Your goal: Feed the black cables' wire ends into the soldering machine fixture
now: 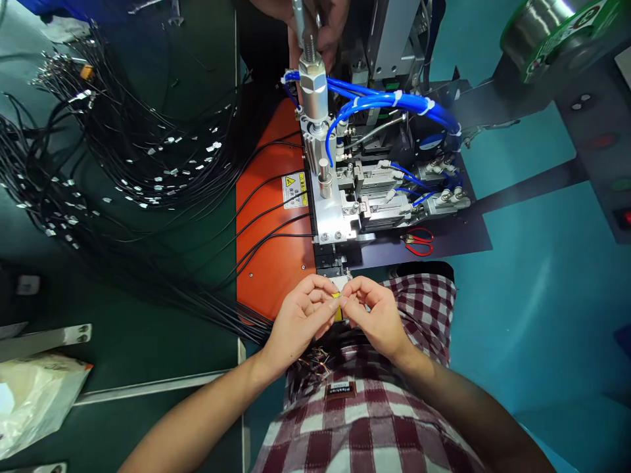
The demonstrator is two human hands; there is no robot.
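Thumb to finger, your left hand (296, 318) and right hand (378, 315) meet beside the press (326, 213), pinched over something too small to identify; whether either grasps it cannot be told. Your fingers partly hide a yellow piece (338, 315) just beneath. Black cables (249, 323) vanish under your left wrist; the frame crops a blurred spool (542, 26).

Your left hand (298, 322) and right hand (377, 322) are well lit and fairly sharp, but your right forearm (468, 401) falls into shade. You get hard highlights on the metal cylinder (314, 98) and a pale glare streak across the turquoise floor (542, 355). The dark green table (162, 341) looks dim; towards the edges, your wide view stretches and softens.
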